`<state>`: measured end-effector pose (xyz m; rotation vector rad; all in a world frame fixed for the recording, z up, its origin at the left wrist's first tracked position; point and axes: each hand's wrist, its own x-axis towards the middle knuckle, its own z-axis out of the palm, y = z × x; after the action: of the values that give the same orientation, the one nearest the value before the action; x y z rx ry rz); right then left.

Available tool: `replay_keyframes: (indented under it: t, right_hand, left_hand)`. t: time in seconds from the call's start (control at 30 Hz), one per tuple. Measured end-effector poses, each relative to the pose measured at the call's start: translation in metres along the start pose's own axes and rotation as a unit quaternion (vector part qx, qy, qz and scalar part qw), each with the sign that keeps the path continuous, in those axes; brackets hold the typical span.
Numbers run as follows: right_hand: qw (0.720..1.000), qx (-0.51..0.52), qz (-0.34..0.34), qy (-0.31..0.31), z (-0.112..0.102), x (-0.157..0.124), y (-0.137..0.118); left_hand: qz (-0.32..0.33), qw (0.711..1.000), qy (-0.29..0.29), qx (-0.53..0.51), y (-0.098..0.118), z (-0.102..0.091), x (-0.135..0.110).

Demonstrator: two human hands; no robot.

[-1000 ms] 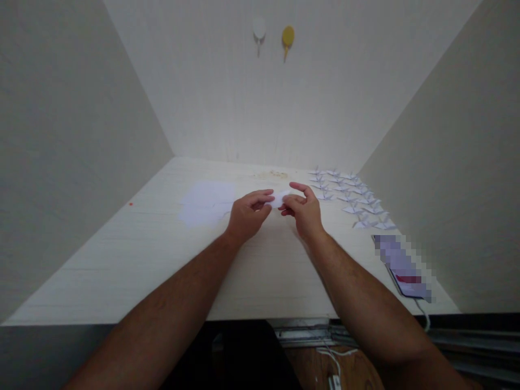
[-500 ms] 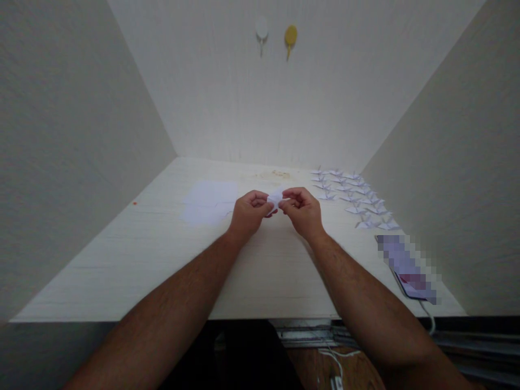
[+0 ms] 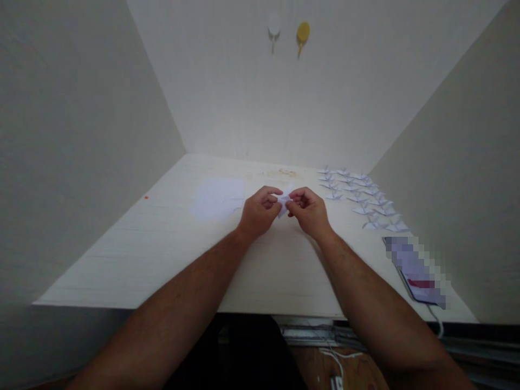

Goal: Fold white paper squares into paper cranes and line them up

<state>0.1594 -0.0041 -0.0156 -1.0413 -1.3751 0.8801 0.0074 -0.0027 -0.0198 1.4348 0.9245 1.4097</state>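
A small folded piece of white paper [image 3: 284,205] is held between my two hands, above the middle of the table. My left hand [image 3: 263,210] pinches its left side with thumb and fingers. At the right side, my right hand [image 3: 309,211] grips it in the same way, thumb toward me. The finer folds are too small and partly covered by fingers. Left of my hands lie pale paper sheets [image 3: 215,197] on the tabletop. Folded white paper cranes [image 3: 353,197] stand in rows to the right of my right hand.
A phone [image 3: 414,271] with a blurred-out screen lies at the table's [image 3: 122,260] right front, a white cable [image 3: 436,322] running from it over the edge. Walls enclose the table on three sides. A white hook [image 3: 274,27] and a yellow hook [image 3: 303,32] hang on the back wall.
The view has shifted slightly, so most things appear further right. Both hands still hold the folded paper; its lower tip now shows more clearly between the thumbs.
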Motion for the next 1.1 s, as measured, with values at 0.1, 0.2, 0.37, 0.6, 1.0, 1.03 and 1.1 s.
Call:
replay_keyframes:
  t: [0.1,0.2,0.37,0.6,1.0,1.03,1.1]
  right_hand:
    - [0.999,0.004,-0.002,-0.035,-0.0007,-0.0006,-0.0002]
    - [0.998,0.016,0.004,-0.06,-0.0012,-0.0011,-0.0016]
    - [0.998,0.004,0.012,-0.057,-0.0014,-0.0004,-0.0018]
    - [0.999,-0.022,0.01,-0.034,-0.0005,-0.0005,-0.0028]
    - [0.998,0.049,0.015,-0.045,-0.0002,0.0015,-0.001]
    - [0.997,0.056,0.016,-0.048,-0.0007,0.0014,-0.0006]
    - [0.996,0.074,0.02,-0.052,-0.0014,0.0013,0.0002]
  left_hand:
    - [-0.001,1.0,0.019,0.007,0.0001,-0.0001,0.0]
    - [0.003,0.999,0.029,0.019,0.0002,0.0003,0.0008]
    - [-0.024,0.999,0.022,-0.02,0.0016,0.0024,0.0021]
    - [-0.018,1.0,0.011,-0.012,0.0029,0.002,0.004]
    - [-0.044,0.996,0.02,-0.078,0.0025,0.002,0.0042]
    - [-0.05,0.995,0.02,-0.084,0.003,0.0019,0.004]
    - [-0.061,0.993,0.016,-0.095,0.0031,0.0014,0.004]
